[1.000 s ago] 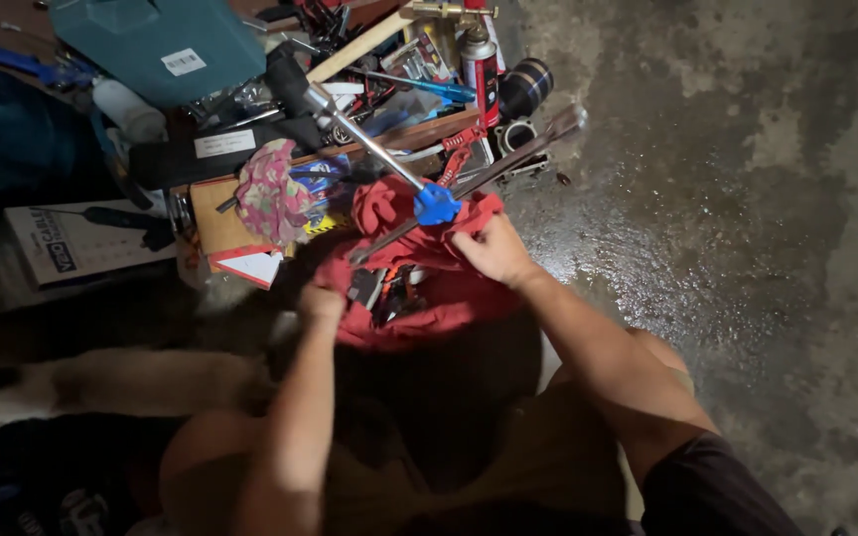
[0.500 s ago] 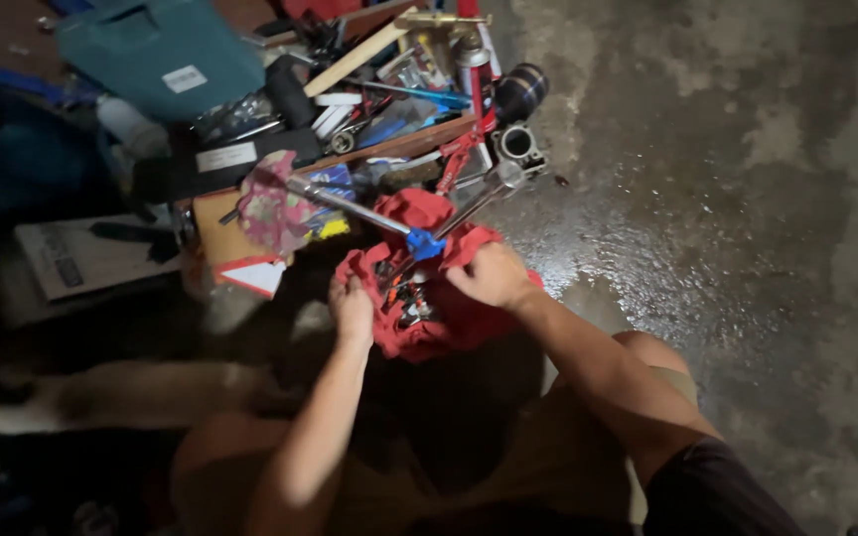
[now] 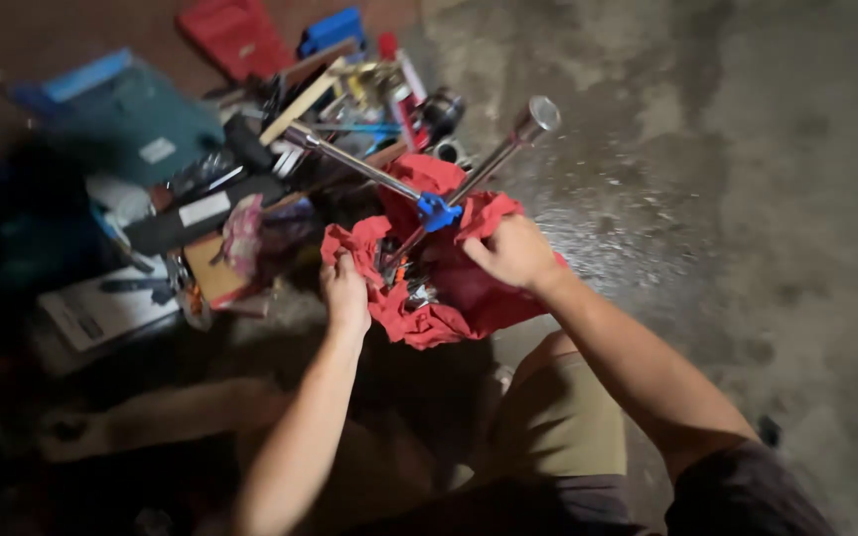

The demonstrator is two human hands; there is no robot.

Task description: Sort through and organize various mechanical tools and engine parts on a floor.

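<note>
- Hands: left hand (image 3: 347,291) and right hand (image 3: 514,253) each clench an edge of the red cloth bag (image 3: 459,293), held over the concrete floor (image 3: 747,199).
- Metal rods (image 3: 494,159) with blue joint (image 3: 437,210) jut out away from the person, nearer the right hand.

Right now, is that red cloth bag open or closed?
Open. Both hands, left hand and right hand, pull the red cloth bag apart at its mouth, showing small tools inside.

Wet concrete floor (image 3: 747,199) under a heap of tools (image 3: 280,149), teal case (image 3: 131,119).
</note>
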